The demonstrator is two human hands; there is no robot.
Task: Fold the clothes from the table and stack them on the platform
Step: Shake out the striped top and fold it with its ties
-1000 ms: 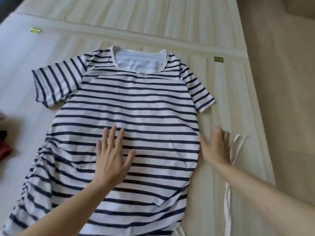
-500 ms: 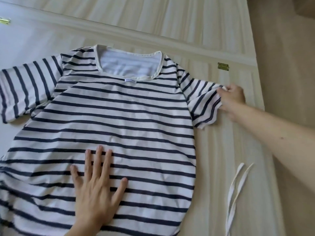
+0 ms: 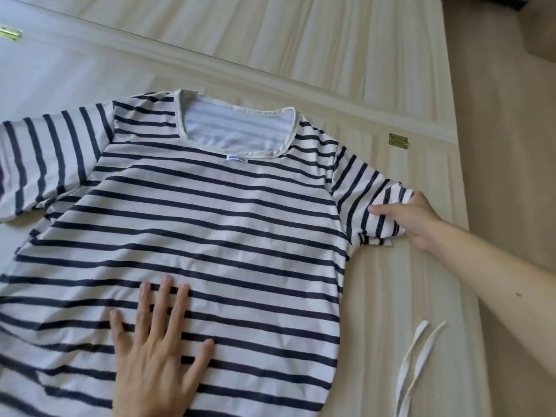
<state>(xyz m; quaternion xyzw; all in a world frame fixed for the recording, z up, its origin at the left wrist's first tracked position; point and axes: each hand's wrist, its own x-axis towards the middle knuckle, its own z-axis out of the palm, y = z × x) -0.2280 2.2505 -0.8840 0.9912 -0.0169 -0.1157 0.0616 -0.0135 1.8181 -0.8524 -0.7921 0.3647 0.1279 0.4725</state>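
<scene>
— Striped shirt (image 3: 225, 230)?
— Flat on the bench (image 3: 406, 281), neckline at the far end.
— At its left?
— Left sleeve (image 3: 45, 164), spread out.
— On its lower middle?
— Left grip (image 3: 156, 350): fingers straight, spread, pressing down, clasping nothing.
— At its right edge?
— Right grip (image 3: 412, 219): curled round the right sleeve (image 3: 361, 188), bunching the cuff.
— Right of the hem?
— Two white strips (image 3: 412, 365), lying side by side, near, not touching.

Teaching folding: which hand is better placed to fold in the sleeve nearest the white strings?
Right: the right hand grips that sleeve at its cuff; the left hand lies flat on the shirt.
</scene>
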